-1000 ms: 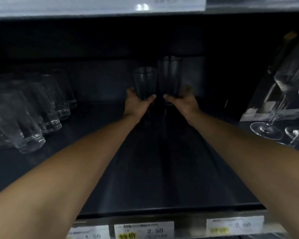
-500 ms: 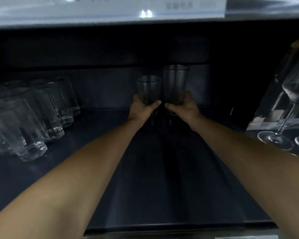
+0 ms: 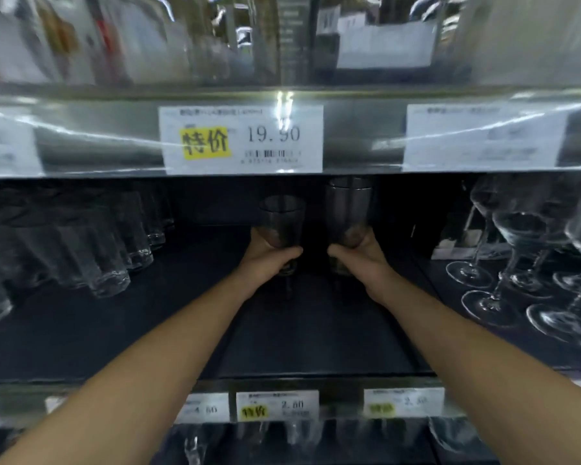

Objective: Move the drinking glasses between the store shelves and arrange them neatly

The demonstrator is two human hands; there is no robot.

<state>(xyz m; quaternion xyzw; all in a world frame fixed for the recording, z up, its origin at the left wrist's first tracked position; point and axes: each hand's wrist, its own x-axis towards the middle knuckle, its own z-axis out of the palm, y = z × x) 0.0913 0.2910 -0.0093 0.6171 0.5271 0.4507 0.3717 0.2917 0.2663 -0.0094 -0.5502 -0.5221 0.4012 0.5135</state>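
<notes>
Both my arms reach deep into the dark middle shelf (image 3: 316,330). My left hand (image 3: 265,256) grips a short dark-tinted drinking glass (image 3: 282,219) round its lower part. My right hand (image 3: 359,256) grips a taller dark-tinted glass (image 3: 349,209) the same way. The two glasses stand upright side by side with a small gap between them, near the back of the shelf. Whether their bases touch the shelf is hidden by my hands.
A row of clear tumblers (image 3: 114,250) fills the shelf's left side, and stemmed wine glasses (image 3: 517,263) stand on the right. The upper shelf edge with a price tag (image 3: 242,139) hangs just above the glasses. More price labels (image 3: 275,406) line the front edge below.
The view has tilted up and pulled back, so the upper shelf and its tags now show. My hands keep hold of both glasses, which stand slightly farther apart than before.
</notes>
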